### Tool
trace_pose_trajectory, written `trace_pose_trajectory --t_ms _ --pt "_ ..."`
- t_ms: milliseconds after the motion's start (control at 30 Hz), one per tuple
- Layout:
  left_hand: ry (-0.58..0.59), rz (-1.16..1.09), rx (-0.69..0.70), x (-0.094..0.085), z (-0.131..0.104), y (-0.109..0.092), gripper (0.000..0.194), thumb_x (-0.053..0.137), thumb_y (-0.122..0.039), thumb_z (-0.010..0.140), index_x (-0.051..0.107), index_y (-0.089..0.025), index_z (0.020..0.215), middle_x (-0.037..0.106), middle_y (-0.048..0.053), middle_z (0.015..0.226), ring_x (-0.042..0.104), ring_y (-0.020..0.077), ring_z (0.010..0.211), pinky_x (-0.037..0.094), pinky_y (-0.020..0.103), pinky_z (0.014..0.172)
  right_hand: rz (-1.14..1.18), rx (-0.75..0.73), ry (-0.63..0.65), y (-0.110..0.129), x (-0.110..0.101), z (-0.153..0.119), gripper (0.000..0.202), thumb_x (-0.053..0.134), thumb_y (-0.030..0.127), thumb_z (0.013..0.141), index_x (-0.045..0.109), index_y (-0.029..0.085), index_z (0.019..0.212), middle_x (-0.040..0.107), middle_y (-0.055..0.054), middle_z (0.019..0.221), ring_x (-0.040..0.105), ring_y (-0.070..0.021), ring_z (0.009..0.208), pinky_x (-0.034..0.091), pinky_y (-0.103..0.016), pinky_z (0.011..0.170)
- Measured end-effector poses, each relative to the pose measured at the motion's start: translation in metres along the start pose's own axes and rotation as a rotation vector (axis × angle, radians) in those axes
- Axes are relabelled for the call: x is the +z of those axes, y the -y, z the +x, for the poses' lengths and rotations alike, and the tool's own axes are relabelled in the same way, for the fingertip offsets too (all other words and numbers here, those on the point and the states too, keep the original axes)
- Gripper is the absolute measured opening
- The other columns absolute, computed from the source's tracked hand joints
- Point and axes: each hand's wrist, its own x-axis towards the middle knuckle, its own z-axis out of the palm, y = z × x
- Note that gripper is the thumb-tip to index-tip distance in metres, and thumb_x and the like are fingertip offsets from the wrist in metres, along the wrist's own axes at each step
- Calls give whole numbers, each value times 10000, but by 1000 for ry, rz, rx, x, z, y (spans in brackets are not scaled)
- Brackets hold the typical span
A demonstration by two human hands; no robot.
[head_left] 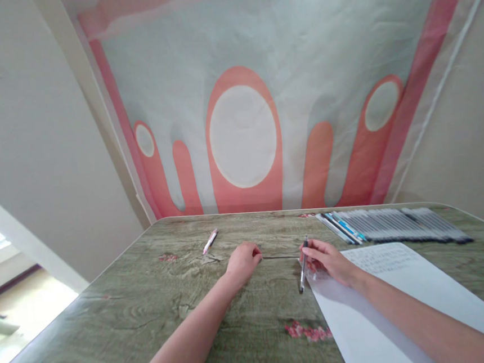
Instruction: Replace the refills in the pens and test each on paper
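Note:
My left hand (244, 262) is closed above the middle of the table, its thumb and fingers pinched together. From those fingertips a thin dark stick (280, 256), perhaps a pen refill, stretches right toward my other hand. My right hand (326, 260) grips a pen (303, 272) with a clear barrel and dark ends, held nearly upright with its lower end pointing down. Under that hand and forearm lies a white sheet of paper (428, 281), with rows of handwriting near its top. Whether the stick touches my right fingers, I cannot tell.
A long row of pens (394, 226) lies side by side at the back right, with blue and white ones (342, 226) at its left end. A pink and white pen (210, 242) rests left of my hands. The wood-patterned table (153, 325) meets a patterned wall covering.

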Motion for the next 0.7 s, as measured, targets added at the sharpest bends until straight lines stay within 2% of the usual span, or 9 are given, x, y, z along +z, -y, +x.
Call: trace_pose_trajectory --t_ms 167,267,400,600,700 --pt "62 113 -65 -1 -5 -7 117 553 -279 748 612 -179 733 621 63 821 569 187 798 397 267 712 -11 -3 -3 0 1 1 265 591 396 759 530 167 876 606 -11 719 481 -77 528 382 -208 478" --pt "40 31 -39 0 -4 -10 120 533 -267 758 600 -171 733 615 64 805 563 183 783 392 269 704 -38 2 -6 1 1 0 285 591 423 751 538 171 874 588 5 682 462 -71 503 371 -207 468" --pt "16 -394 21 9 -2 -18 181 494 -312 787 587 -160 754 601 30 718 543 141 688 394 242 647 -124 -4 11 3 1 -1 311 589 452 743 561 175 880 530 37 610 412 -55 454 336 -197 439" --pt "68 -1109 -199 28 -3 -35 330 573 -365 740 603 -118 956 603 27 741 516 85 613 393 195 575 -231 0 16 5 3 -2 348 592 473 730 587 167 896 500 38 612 380 -47 451 296 -183 408" --pt "63 -1351 -313 32 0 -41 308 634 -337 709 623 -111 919 616 40 772 538 76 634 404 177 573 -231 0 17 7 4 -3 355 590 477 728 591 169 905 492 39 610 368 -45 447 280 -183 406"
